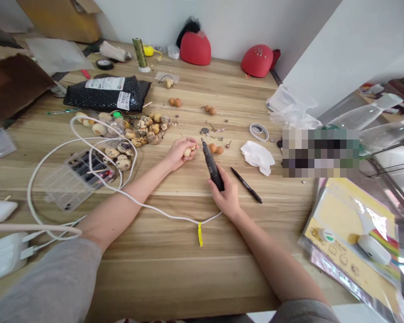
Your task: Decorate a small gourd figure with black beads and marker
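My left hand [177, 156] is closed around a small pale gourd [187, 152], part of it hidden by the fingers. My right hand [227, 195] grips a black rotary tool [210, 165], its tip pointing up and left, a short gap from the gourd. A white cord [161, 214] with a yellow tag [200, 234] runs from beneath the right hand across my left forearm. Close past the tool lies a brown gourd [216, 149], and a black pen [245, 185] rests right of my right hand.
Patterned gourds [143, 130] cluster at left beside a black bubble-wrap parcel [109, 92] and a clear compartment box [84, 172]. A tape roll [259, 132] and crumpled white tissue [258, 157] lie at right. Two red cases [195, 48] stand by the wall; packaged sheets [353, 224] lie at front right.
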A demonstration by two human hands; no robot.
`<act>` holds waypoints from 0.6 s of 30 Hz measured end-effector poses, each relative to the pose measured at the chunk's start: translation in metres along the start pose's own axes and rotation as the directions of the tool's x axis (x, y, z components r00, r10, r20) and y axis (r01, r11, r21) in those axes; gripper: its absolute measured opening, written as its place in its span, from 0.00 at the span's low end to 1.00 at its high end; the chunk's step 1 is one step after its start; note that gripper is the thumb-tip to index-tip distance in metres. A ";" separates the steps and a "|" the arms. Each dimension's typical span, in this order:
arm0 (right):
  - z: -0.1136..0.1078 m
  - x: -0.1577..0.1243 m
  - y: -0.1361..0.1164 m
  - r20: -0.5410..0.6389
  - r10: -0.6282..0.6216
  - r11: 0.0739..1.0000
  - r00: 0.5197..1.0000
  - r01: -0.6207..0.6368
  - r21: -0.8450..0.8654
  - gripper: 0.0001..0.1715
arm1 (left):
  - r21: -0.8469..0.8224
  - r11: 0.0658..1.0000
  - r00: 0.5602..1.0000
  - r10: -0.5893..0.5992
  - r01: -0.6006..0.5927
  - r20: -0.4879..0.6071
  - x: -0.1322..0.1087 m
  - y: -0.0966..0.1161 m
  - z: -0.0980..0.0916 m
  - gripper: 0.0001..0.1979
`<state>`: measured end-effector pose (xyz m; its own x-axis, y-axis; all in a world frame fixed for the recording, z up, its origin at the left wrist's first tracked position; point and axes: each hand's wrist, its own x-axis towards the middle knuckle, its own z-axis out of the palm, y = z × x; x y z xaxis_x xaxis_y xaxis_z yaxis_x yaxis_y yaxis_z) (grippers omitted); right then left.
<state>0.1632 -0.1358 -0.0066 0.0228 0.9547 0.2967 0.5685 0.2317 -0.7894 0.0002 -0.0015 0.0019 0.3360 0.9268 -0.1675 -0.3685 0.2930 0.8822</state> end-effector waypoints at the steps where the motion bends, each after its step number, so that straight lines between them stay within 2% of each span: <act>1: 0.000 -0.001 0.000 0.000 -0.017 1.000 1.000 0.017 -0.009 0.28 | 0.005 1.000 1.000 0.002 -0.002 -0.003 0.000 0.000 0.000 0.09; 5: 0.001 -0.002 -0.001 0.004 -0.062 0.997 0.998 0.062 -0.036 0.28 | 0.024 1.000 1.000 0.010 -0.011 0.003 -0.002 0.001 0.001 0.09; 10: 0.002 -0.002 0.000 -0.011 -0.049 0.997 0.999 0.049 -0.066 0.28 | 0.036 0.999 1.000 0.014 -0.014 -0.002 -0.003 0.001 0.001 0.08; 18: 0.002 -0.004 0.002 -0.007 -0.010 0.998 1.000 0.010 -0.068 0.30 | -0.070 0.997 1.000 0.012 -0.012 -0.001 -0.002 0.000 0.000 0.06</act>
<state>0.1628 -0.1391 -0.0106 0.0224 0.9510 0.3084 0.6230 0.2280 -0.7482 -0.0004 -0.0029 0.0022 0.3310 0.9304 -0.1576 -0.4323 0.2979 0.8511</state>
